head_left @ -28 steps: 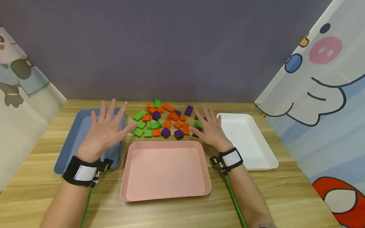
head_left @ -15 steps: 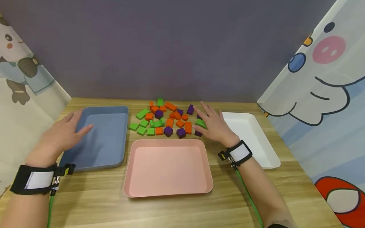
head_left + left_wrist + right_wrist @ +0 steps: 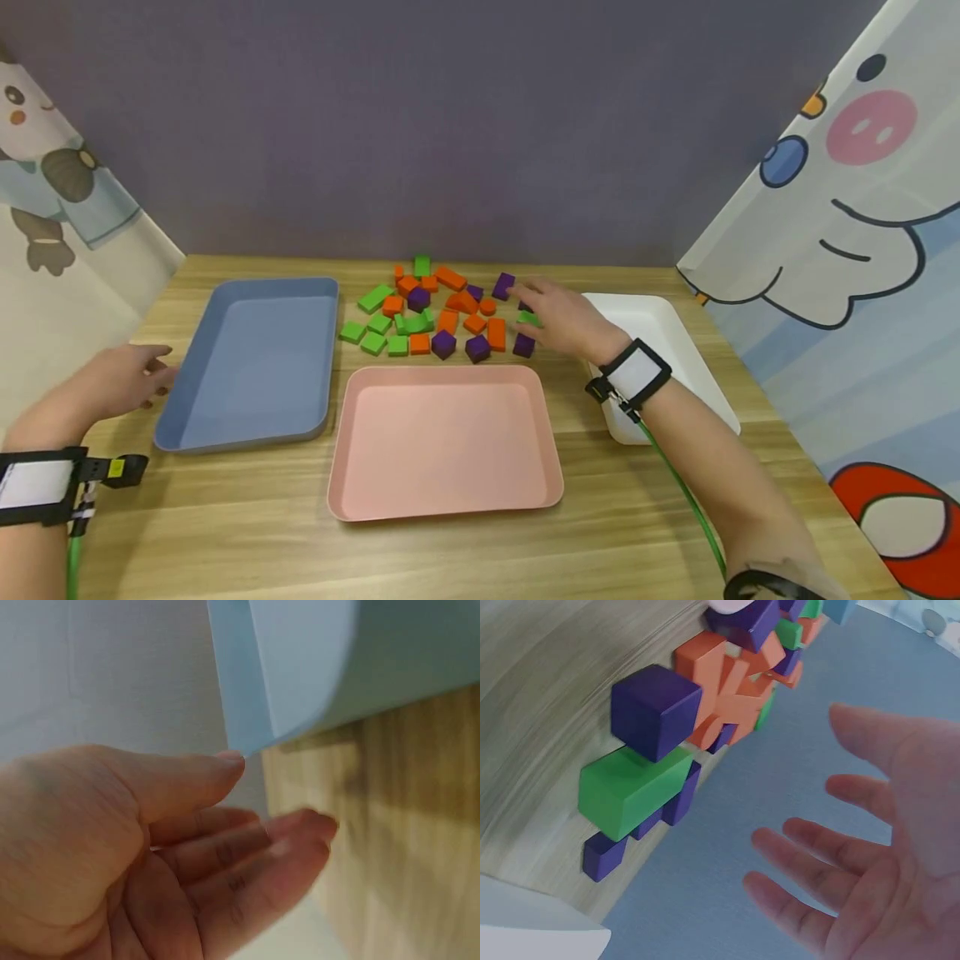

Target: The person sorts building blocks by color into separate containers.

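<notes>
Blocks (image 3: 448, 322) in orange, green and purple are scattered on the tabletop (image 3: 247, 525), at 12 o'clock from the pink tray (image 3: 446, 446). Right hand (image 3: 564, 318) is over the pile's 3 o'clock end, hiding part of a green block (image 3: 529, 318) and a bit of the white tray (image 3: 667, 358); its grip's loose, fingers spread, nothing in it. Left hand (image 3: 120, 383) is at the blue tray's (image 3: 258, 358) 9 o'clock side, grip half-curled with a gap, holding nothing. Can't tell if that thumb's touching the rim; the wrist cam crops the tray.
</notes>
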The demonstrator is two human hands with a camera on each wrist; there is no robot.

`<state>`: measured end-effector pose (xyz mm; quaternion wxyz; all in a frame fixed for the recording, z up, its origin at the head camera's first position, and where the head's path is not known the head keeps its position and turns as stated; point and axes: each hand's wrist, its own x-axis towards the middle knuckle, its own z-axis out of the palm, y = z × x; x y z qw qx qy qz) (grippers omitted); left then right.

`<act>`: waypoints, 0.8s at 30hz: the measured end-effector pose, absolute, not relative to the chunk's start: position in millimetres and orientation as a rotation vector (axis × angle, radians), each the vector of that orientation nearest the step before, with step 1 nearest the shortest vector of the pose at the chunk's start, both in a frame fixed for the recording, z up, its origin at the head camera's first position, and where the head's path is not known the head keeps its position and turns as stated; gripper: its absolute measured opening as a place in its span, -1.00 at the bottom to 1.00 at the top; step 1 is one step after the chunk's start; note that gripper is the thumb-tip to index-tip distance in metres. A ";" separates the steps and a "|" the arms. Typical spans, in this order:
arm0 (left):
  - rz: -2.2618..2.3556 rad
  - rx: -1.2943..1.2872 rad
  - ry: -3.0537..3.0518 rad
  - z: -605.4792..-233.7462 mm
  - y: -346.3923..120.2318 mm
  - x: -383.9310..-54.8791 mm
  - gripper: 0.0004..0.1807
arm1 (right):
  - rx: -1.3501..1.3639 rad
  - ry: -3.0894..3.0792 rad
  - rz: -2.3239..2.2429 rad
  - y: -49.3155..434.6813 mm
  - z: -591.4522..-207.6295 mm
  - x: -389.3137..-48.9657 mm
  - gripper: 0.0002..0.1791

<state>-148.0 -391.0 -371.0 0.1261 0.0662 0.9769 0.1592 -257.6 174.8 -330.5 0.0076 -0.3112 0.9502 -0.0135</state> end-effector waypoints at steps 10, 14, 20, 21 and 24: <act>0.620 0.226 2.809 -378.6 -384.0 -149.7 -0.49 | -0.885 2.939 0.007 180.4 -342.1 -271.6 -0.51; 0.663 0.218 2.782 -375.7 -376.6 -147.9 -0.49 | -0.858 2.965 0.048 182.5 -349.4 -275.9 -0.53; 0.682 0.218 2.765 -371.3 -364.9 -143.0 -0.50 | -0.823 2.998 0.108 184.1 -359.8 -282.3 -0.50; 0.681 0.219 2.762 -370.8 -363.3 -142.5 -0.50 | -0.819 2.998 0.105 184.6 -361.6 -283.4 -0.52; 0.680 0.221 2.751 -369.5 -358.7 -141.3 -0.51 | -0.804 2.998 0.087 185.6 -366.6 -286.2 -0.57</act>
